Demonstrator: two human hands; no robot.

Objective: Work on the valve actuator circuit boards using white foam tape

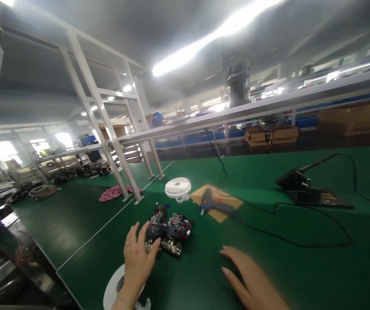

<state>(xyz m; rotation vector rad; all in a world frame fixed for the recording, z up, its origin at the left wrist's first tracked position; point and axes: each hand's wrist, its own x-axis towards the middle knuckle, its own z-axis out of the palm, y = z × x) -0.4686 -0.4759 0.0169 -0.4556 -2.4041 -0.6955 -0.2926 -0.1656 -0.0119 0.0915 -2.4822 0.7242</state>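
My left hand (138, 254) is at the left side of a black device with wires and metal fittings (172, 228), fingers spread and curved; whether the fingertips touch it I cannot tell. Two shiny metal connectors (172, 247) stick out of the device toward me. Under my left wrist lies a white reel (111, 287), partly covered by the forearm. My right hand (247, 275) hovers over the green mat, thumb and fingers apart, holding nothing. Beyond the device, a blue-grey glue gun (219, 206) rests on a piece of brown cardboard (221, 218).
A soldering iron stand (301, 189) is at the right, its cable looping over the green tabletop (301, 271). A white spool (177, 187) and small clear rings sit behind the device. White shelf posts (120, 163) rise at left beside a pink cloth (112, 193). Cardboard boxes (272, 136) stand at the back.
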